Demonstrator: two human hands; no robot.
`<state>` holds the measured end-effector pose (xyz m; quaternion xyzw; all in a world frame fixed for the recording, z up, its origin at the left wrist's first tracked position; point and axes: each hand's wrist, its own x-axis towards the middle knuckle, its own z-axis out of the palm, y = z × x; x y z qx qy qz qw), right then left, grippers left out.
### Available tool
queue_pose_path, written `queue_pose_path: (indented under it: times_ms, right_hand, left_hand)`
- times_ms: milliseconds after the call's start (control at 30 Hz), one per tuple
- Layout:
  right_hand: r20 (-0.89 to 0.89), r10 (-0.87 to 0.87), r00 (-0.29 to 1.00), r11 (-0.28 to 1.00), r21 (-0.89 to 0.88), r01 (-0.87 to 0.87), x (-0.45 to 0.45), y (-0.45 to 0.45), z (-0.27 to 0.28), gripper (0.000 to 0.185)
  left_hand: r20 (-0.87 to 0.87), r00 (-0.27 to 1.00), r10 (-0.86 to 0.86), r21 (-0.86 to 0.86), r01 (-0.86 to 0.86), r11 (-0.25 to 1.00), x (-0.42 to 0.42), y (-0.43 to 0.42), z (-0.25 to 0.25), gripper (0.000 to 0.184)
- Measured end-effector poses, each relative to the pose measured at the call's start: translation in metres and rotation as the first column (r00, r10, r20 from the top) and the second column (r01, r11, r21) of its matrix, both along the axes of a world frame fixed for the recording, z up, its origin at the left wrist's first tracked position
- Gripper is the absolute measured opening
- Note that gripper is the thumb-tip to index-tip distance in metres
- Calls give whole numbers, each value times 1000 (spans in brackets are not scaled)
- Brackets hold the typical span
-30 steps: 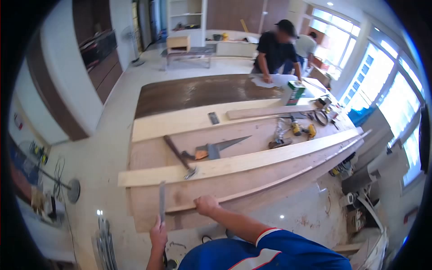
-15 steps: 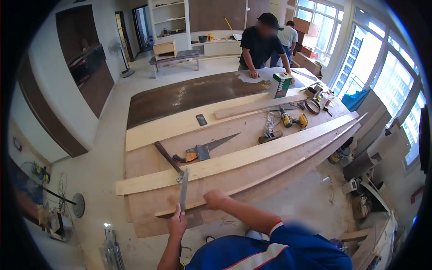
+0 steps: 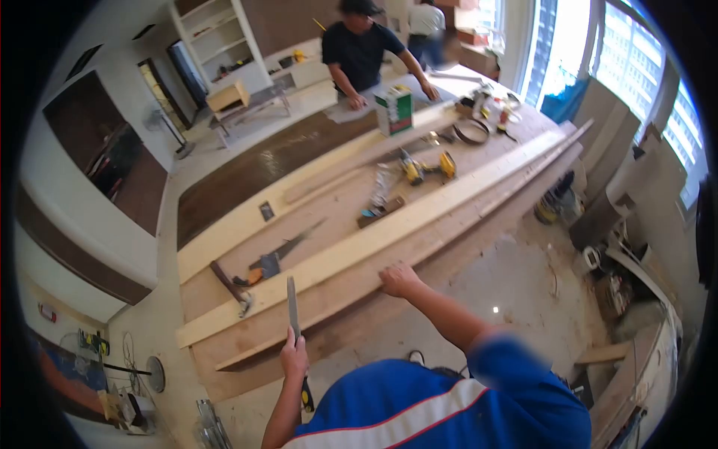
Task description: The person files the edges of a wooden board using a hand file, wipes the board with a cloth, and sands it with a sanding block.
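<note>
My left hand (image 3: 294,355) is closed around a flat metal file (image 3: 292,305), its blade pointing up and a black-and-yellow handle end showing below my fist. Further right, my right hand (image 3: 401,280) rests with curled fingers over the edge of a long thin wooden strip (image 3: 329,320) at the near side of the worktable. Beyond both hands lies a pale plank (image 3: 359,254). A hammer (image 3: 230,286) leans across this plank's far edge, beside a handsaw (image 3: 269,264) with an orange-and-black handle.
Yellow drills (image 3: 413,168), a hand plane (image 3: 380,212), a coiled brown band (image 3: 471,132) and a green-and-white tin (image 3: 394,111) occupy the table. A co-worker in a dark shirt (image 3: 363,56) leans over the brown sheet (image 3: 254,168); another person stands behind. Buckets (image 3: 552,208) stand at right.
My right hand has moved right along the strip, away from the file. The left hand still holds the file. My view has turned and shifted to the right.
</note>
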<state>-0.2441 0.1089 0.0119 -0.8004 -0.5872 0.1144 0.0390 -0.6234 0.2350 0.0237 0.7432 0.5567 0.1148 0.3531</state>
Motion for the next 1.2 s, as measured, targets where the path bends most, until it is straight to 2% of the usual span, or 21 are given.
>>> queue_pose_path:
  times_ms: [67,133,233,333,433,500,567,633,733,767,833,900,1000,1100,1200]
  right_hand:
    - [-29,-18,999,1000,12,18,-4,0,4,24]
    - [-39,-16,999,1000,-13,15,-5,1,2,22]
    - [-16,73,997,996,60,-72,7,-10,11,23]
    - [57,68,996,994,78,-72,42,-31,19,26]
    - [49,-7,999,999,51,4,88,-58,29,33]
    - [38,-33,999,998,45,31,125,-78,22,38]
    - [59,-49,997,998,49,46,166,-96,26,40]
    - [88,-21,996,999,-22,23,199,-110,41,38]
    - [53,-27,998,996,-87,32,238,-110,26,35]
    - [35,-57,998,992,-110,60,253,-116,18,34]
    - [97,48,994,996,-86,-40,271,-117,9,31]
    - [65,127,990,981,-154,-116,283,-112,20,29]
    - [-42,159,986,972,-167,-164,311,-116,25,38]
    - [-212,149,966,979,-108,-174,323,-124,16,34]
    - [-263,165,951,981,-57,-186,326,-123,3,26]
  left_hand:
    - [42,998,-54,9,54,999,42,-22,-10,60]
    - [115,984,-139,40,135,990,81,-39,-14,61]
    - [10,974,-227,39,227,973,127,-58,2,61]
    - [3,949,-316,212,309,927,155,-64,2,60]
    - [27,974,-226,-48,227,973,182,-80,33,61]
    - [45,973,-224,-161,229,960,197,-87,48,64]
    - [64,969,-240,-240,248,938,221,-89,54,67]
    - [71,960,-270,-291,279,915,235,-95,50,71]
    - [230,952,-201,-437,286,853,273,-106,46,73]
    - [283,936,-210,-444,322,836,286,-108,42,72]
    - [395,901,-181,-462,365,808,314,-108,31,71]
    - [439,878,-187,-476,405,781,349,-108,32,73]
    - [451,874,-179,-509,417,753,395,-105,43,75]
    - [426,890,-165,-512,387,767,431,-105,51,76]
    - [406,904,-134,-504,344,792,457,-108,55,77]
